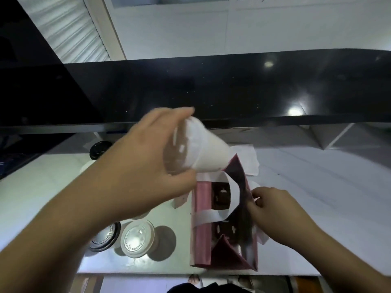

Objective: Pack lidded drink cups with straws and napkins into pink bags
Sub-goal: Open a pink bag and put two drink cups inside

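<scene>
An open pink bag with white handles stands on the white counter, a dark cup holder visible inside it. My left hand grips a white cup with a clear lid, tilted on its side above the bag's far end. My right hand pinches the bag's right wall at its rim. On the counter left of the bag stand a white-lidded cup and a black-lidded cup. Another black-lidded cup sits farther back. White napkins lie behind the bag.
A glossy black raised ledge runs across above the white counter. The counter's near edge is just below the bag. A white box-like shape sits under the ledge at the right.
</scene>
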Motion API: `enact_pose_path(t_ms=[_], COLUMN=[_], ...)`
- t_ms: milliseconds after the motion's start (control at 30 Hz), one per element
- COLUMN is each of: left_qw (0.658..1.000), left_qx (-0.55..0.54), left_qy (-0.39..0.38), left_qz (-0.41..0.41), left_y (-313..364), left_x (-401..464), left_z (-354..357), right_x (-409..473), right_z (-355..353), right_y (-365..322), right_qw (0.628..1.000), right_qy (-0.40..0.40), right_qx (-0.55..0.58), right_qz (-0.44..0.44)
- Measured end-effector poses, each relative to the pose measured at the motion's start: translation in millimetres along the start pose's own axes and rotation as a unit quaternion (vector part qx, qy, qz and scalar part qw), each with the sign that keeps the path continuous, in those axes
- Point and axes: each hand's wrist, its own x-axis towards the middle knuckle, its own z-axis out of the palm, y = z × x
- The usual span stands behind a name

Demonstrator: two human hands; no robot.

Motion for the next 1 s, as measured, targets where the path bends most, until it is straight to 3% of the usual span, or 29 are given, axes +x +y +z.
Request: enact_pose_path(t_ms=[133, 433, 633, 1000], left_qw=[0.998, 0.959, 0.951, 0.953], left_qx=[0.021, 0.180, 0.231, 0.200], left_qy=[-0.037, -0.212, -0.202, -0.227], left_qz=[0.051, 0.058, 0.051, 0.015], left_y=[37.0, 27.6, 6.7, -0.3], left_x=[22.8, 47.0, 63.8, 83.1], left_z=[36.7, 135.2, 180.2, 215.0], right_x=[-0.5, -2.7, -4.5, -6.3], right_z=[-4.1, -15.0, -19.4, -20.1], right_y=[10.3, 29.5, 31.3, 33.9], right_qw=[0.999, 0.999, 0.999, 0.999], right_qy=[-0.016, -0.014, -0.031, -0.035], right_qx=[0.028, 0.036, 0.032, 0.017], right_qz=[-0.016, -0.010, -0.011, -0.011])
